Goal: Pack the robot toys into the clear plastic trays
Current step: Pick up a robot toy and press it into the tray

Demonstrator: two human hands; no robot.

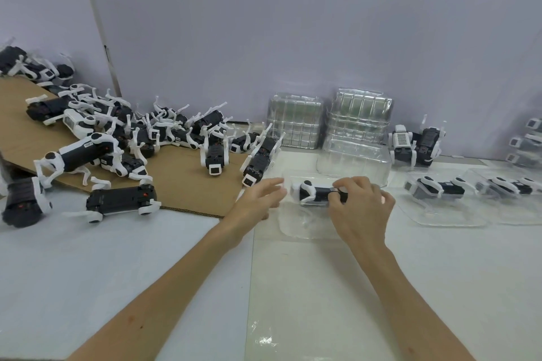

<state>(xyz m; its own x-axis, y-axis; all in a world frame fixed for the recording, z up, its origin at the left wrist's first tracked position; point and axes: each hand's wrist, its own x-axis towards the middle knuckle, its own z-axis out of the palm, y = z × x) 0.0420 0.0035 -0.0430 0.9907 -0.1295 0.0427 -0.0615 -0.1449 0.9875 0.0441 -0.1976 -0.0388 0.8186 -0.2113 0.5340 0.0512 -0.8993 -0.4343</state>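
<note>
Under the gripping right hand point(359, 208), a smooth black-and-white robot toy point(315, 193) lies in a shiny clear tray point(296, 228); left hand point(258, 196) loose.

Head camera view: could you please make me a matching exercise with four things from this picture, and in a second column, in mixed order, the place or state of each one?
Things:
1. right hand
2. left hand
3. cardboard sheet
4. stacked empty trays

Places or states:
a. stand against the wall
b. fingers straight, holds nothing
c. grips a robot toy lying in a clear tray
d. bears a heap of loose toys

Pairs: 1-c; 2-b; 3-d; 4-a
</note>
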